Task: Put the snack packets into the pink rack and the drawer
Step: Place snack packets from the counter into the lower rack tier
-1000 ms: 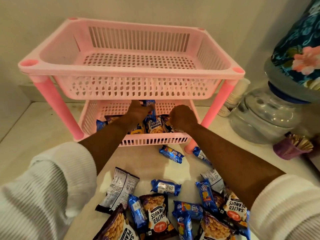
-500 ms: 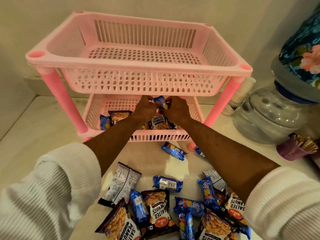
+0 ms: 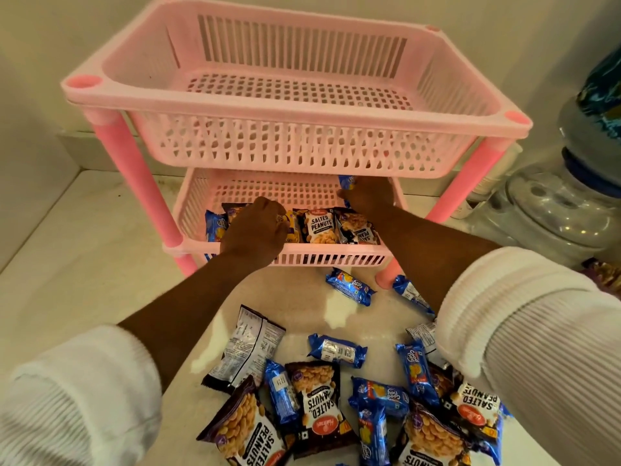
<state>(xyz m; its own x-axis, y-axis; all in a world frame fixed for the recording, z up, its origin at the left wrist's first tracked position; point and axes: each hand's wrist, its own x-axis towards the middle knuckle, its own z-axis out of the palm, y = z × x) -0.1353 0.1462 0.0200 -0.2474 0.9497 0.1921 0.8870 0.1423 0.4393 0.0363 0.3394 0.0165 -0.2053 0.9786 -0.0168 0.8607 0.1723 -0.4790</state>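
A two-tier pink rack (image 3: 295, 105) stands on the counter; its top basket holds nothing. The lower basket (image 3: 329, 258) has several snack packets standing along its front, among them a salted peanuts packet (image 3: 319, 227) and a blue biscuit packet (image 3: 213, 227). My left hand (image 3: 257, 232) is curled over the packets at the basket's front left. My right hand (image 3: 368, 196) reaches deeper at the right, holding a small blue biscuit packet (image 3: 346, 182). Several more peanut and blue biscuit packets (image 3: 336, 395) lie loose on the counter in front.
A clear water dispenser base (image 3: 551, 213) with a floral-covered bottle (image 3: 601, 79) stands at the right. A wall is close behind the rack. Bare counter (image 3: 74, 264) lies to the left.
My hands have separated: the right hand carried the blue packet to the right and deeper into the lower basket, the left hand dropped onto the front-left packets.
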